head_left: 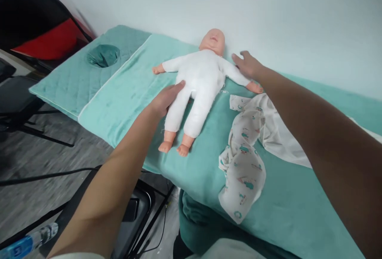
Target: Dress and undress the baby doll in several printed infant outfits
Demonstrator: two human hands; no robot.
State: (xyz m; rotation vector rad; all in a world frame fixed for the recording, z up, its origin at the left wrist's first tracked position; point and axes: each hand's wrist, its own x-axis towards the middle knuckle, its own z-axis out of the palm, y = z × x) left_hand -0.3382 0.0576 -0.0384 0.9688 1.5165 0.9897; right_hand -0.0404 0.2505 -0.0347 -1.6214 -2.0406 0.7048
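Note:
A baby doll [199,72] with a white cloth body and bare plastic head, hands and feet lies on its back on a green-covered massage table [131,92]. My left hand [168,97] rests against the doll's hip and upper leg, its fingers extended along the side. Above the doll's outstretched arm, beside its shoulder, my right hand [247,65] hovers with fingers apart and nothing in them. Nearest my right forearm lies a crumpled white baby garment [246,163] with a small green print, partly hidden by that arm.
The table has a face hole [103,55] at its left end and meets a white wall [283,20] behind. Black folding chairs [32,16] stand at the left. Below my left arm are a black case [140,199] and a plastic water bottle [30,241].

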